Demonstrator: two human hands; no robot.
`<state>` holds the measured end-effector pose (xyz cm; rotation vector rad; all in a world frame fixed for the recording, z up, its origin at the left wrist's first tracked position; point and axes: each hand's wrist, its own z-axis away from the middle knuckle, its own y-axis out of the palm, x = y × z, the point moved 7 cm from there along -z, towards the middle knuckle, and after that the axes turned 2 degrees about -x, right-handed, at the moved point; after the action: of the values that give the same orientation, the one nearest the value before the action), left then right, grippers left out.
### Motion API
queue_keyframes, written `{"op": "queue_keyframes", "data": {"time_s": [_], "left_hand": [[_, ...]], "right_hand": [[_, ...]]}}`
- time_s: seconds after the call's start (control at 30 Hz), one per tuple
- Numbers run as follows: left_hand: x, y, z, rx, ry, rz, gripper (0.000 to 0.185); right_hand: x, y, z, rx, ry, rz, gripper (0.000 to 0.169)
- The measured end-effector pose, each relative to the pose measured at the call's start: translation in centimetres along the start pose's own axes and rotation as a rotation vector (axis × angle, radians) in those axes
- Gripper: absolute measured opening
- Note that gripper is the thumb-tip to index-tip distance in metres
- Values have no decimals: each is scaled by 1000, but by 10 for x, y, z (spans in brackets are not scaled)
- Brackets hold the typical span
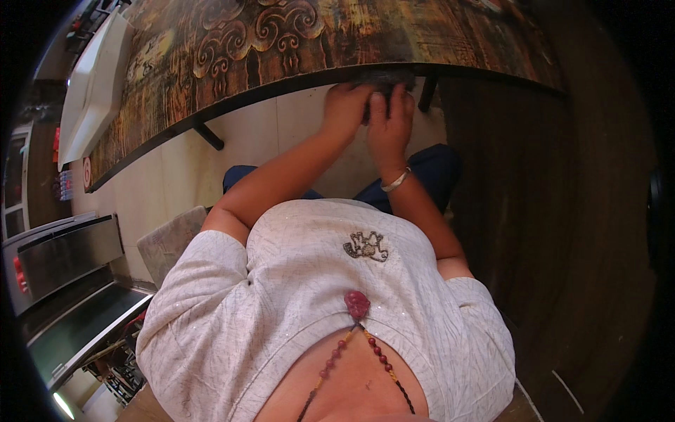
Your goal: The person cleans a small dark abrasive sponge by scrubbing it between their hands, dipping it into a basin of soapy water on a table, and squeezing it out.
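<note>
Both hands meet at the front edge of a wood-patterned table (pixel 364 31). A dark, soft-looking bundle (pixel 382 79) is between them, too blurred to tell whether it is cloth or plastic. My left hand (pixel 344 108) grips it from the left, with its fingertips hidden in the dark material. Close beside it, my right hand (pixel 390 118), with a silver bracelet (pixel 395 180) on the wrist, has its fingers over the right part of the bundle. Part of the bundle hangs down between the hands, in front of the table edge.
Dark table legs (pixel 209 136) stand beneath the tabletop. At the table's left end lies a white angular object (pixel 97 89). A patterned chair (pixel 171 242) is by my left elbow, with a metal-fronted unit (pixel 71 256) beyond it. A dark wooden surface (pixel 538 211) runs along my right.
</note>
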<state>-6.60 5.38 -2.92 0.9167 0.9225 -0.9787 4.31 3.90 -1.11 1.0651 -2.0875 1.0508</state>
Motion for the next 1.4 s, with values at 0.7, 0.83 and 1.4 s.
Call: {"op": "queue_keyframes", "data": {"time_s": [0.7,0.83,1.4], "left_hand": [[-1,11,14,82,-47,249,21],[1,9,12,190,-43,243,24],[-4,-25,15,128,158,-101,16]], "right_hand": [[9,-3,0,21,53,-64,65],[7,1,2,-27,78,-53,67],[21,10,-2,-63,48,-88,43]]}}
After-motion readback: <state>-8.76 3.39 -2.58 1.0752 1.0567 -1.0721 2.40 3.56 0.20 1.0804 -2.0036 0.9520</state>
